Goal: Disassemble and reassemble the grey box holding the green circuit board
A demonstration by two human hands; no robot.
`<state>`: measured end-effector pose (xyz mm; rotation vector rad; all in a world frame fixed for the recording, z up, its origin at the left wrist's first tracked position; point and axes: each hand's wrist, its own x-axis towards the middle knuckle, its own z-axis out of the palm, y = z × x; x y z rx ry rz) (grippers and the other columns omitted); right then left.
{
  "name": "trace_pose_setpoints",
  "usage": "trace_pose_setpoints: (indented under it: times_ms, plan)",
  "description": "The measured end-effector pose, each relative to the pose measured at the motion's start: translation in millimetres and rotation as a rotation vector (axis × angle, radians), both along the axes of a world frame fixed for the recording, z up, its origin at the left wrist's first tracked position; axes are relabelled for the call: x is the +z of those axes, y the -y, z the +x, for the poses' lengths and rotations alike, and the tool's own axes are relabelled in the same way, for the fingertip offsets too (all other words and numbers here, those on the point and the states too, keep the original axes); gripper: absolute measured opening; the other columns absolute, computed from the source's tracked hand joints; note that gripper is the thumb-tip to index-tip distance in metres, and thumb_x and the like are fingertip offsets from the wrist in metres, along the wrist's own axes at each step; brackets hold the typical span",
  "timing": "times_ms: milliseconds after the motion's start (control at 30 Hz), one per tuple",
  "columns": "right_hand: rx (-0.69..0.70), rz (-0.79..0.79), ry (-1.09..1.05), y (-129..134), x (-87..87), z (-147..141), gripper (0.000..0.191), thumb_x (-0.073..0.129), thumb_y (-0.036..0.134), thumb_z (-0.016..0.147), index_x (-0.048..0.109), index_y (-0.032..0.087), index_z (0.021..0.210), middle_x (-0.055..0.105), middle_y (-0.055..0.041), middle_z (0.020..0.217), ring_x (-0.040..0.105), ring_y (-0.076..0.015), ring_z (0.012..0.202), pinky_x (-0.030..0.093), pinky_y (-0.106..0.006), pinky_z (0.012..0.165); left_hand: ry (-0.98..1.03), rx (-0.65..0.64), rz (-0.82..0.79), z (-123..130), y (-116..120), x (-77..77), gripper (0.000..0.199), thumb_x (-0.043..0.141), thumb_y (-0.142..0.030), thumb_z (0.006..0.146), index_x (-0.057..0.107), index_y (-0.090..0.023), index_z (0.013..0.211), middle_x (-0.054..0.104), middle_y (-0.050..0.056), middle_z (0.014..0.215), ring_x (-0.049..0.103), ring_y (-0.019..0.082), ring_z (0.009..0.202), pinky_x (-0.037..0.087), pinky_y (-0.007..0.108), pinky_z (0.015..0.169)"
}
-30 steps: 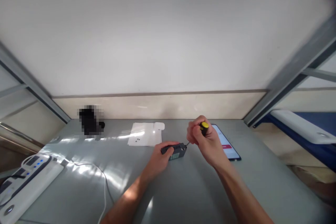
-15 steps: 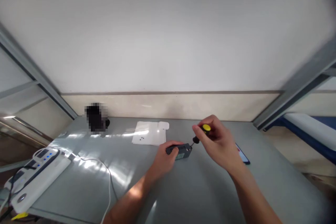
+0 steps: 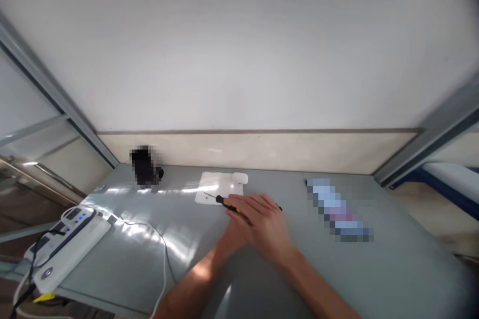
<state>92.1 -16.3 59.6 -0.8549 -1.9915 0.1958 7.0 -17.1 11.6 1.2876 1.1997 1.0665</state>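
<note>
In the head view, my right hand (image 3: 264, 217) lies across my left hand, with its fingers closed on a screwdriver (image 3: 220, 200) that has a black and yellow handle. The thin shaft points left over a sheet of white paper (image 3: 215, 179). My left hand (image 3: 237, 234) is mostly covered and its fingers are hidden. A dark corner of the black vented box (image 3: 280, 207) peeks out just right of my right hand; the rest of it is behind the hands. At least one small dark speck, too small to name, shows on the paper near the shaft.
A small white rounded object (image 3: 240, 178) rests at the paper's upper right corner. A phone-shaped item (image 3: 337, 207), pixelated, lies to the right. On the left are a white power strip (image 3: 80, 217) with blue lights, a cable (image 3: 164, 254) and a pixelated black object (image 3: 145, 167).
My right hand has moved left, from the end of the black box to over my left hand. The screwdriver has swung from the box to point left over the paper. The view has shifted slightly.
</note>
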Motion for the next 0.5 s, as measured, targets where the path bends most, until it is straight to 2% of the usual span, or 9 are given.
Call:
trace_pose_setpoints:
  times_ms: [33,100,133,167,233,333,400,500]
  plan:
    - [-0.008,0.03,0.03,1.3,-5.6,-5.1,0.019,0.067,0.03,0.103,0.077,0.035,0.118,0.084,-0.0012,0.113,0.078,-0.0265,0.093,0.051,-0.041,0.08,-0.038,0.053,-0.005,10.2,3.5,3.6,0.048,0.051,-0.05,0.101,0.07,-0.023,0.136,0.06,0.014,0.154,0.024,0.053,0.158,0.025,0.077,0.122]
    - [-0.025,0.067,0.087,3.1,-13.4,-10.0,0.02,0.065,0.029,0.104,0.076,0.034,0.12,0.084,-0.001,0.115,0.078,-0.0265,0.093,0.049,-0.042,0.08,-0.33,0.357,-0.034,34.5,8.5,10.9,0.055,0.042,-0.046,0.105,0.061,-0.018,0.148,0.046,0.014,0.166,0.002,0.053,0.162,0.008,0.08,0.125]
    - [-0.031,0.082,0.108,3.5,-15.4,-10.7,0.02,0.065,0.028,0.104,0.076,0.033,0.12,0.084,-0.0008,0.115,0.077,-0.0263,0.093,0.049,-0.042,0.081,-0.479,0.511,-0.045,46.1,9.7,13.6,0.055,0.037,-0.043,0.106,0.059,-0.015,0.149,0.043,0.015,0.167,-0.001,0.052,0.162,0.004,0.079,0.126]
    - [-0.038,0.094,0.123,3.6,-16.5,-10.8,0.02,0.065,0.028,0.105,0.076,0.033,0.12,0.084,-0.0005,0.114,0.077,-0.0259,0.093,0.048,-0.042,0.081,-0.607,0.584,-0.049,56.0,9.9,15.4,0.054,0.037,-0.04,0.107,0.06,-0.016,0.148,0.045,0.016,0.166,0.002,0.051,0.162,0.007,0.078,0.126]
    - [-0.058,0.117,0.134,3.0,-16.7,-10.6,0.019,0.064,0.027,0.105,0.076,0.031,0.119,0.085,0.0,0.111,0.076,-0.0246,0.092,0.046,-0.04,0.082,-0.852,0.65,-0.004,68.0,8.8,15.6,0.045,0.049,-0.038,0.104,0.066,-0.021,0.142,0.058,0.017,0.156,0.025,0.052,0.158,0.025,0.078,0.124]
    - [-0.085,0.144,0.136,1.4,-16.6,-11.2,0.016,0.064,0.026,0.105,0.077,0.028,0.114,0.085,0.0006,0.106,0.076,-0.0223,0.091,0.045,-0.038,0.085,-1.244,0.72,0.132,69.6,6.8,11.8,0.035,0.064,-0.029,0.097,0.071,-0.028,0.132,0.073,0.014,0.135,0.055,0.047,0.14,0.052,0.07,0.109]
    - [-0.092,0.153,0.147,0.2,-18.0,-12.1,0.016,0.063,0.027,0.106,0.078,0.027,0.113,0.086,0.0006,0.105,0.075,-0.0217,0.092,0.044,-0.038,0.086,-1.415,0.754,0.208,67.9,6.1,9.7,0.033,0.064,-0.023,0.096,0.072,-0.029,0.128,0.077,0.012,0.127,0.062,0.045,0.132,0.058,0.066,0.101]
    - [-0.102,0.164,0.168,-1.0,-21.3,-13.4,0.017,0.062,0.027,0.107,0.077,0.027,0.114,0.085,0.0004,0.108,0.075,-0.0221,0.093,0.043,-0.038,0.088,-1.452,0.77,0.22,69.9,5.3,7.5,0.031,0.062,-0.017,0.096,0.073,-0.024,0.124,0.076,0.016,0.125,0.062,0.048,0.13,0.056,0.07,0.101]
